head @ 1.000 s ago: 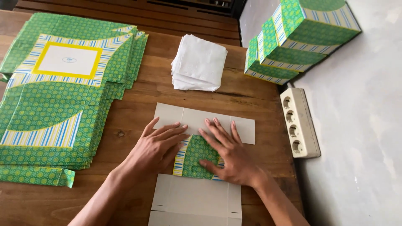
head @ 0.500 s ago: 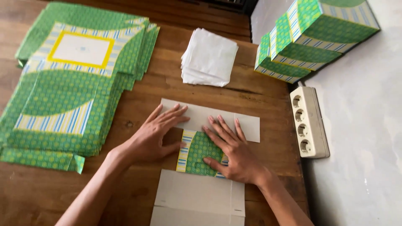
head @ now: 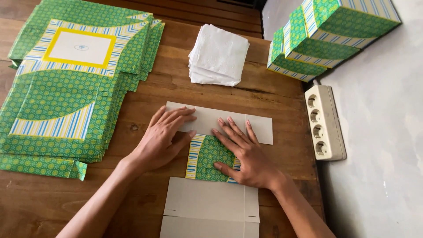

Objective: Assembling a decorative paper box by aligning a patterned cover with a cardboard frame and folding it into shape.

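**Inspector:** Status of the piece in hand?

**Assistant:** One flat box blank [head: 211, 189] lies printed side down on the wooden table [head: 282, 94]. A green patterned flap [head: 211, 158] is folded over onto its grey inner face. The left hand [head: 165, 136] lies flat with fingers spread, partly on the upper grey panel and partly at the flap's left edge. The right hand [head: 244, 154] is also flat and spread, pressing on the flap itself. Neither hand pinches anything.

**Inspector:** Progress?

**Assistant:** Early, in my judgement. Only that one flap appears folded; the grey panels above and below the hands lie flat, with no walls raised. Forming the sides and closing the box appears to be left.

**Inspector:** Orientation?

**Assistant:** The blank's long axis runs from the person's body straight out under both hands. The upper panel lies crosswise just beyond the fingertips; the lower panel sits toward the wrists, between the forearms. The flap's striped edge borders its left side, beside the left hand's thumb.

**Inspector:** Surroundings?

**Assistant:** A stack of unfolded blanks [head: 70, 88] lies well left of the left hand. A pile of white tissues [head: 218, 55] sits beyond the fingertips. Finished boxes [head: 326, 35] are stacked beyond and right of the right hand, with a power strip [head: 324, 121] nearer, to its right.
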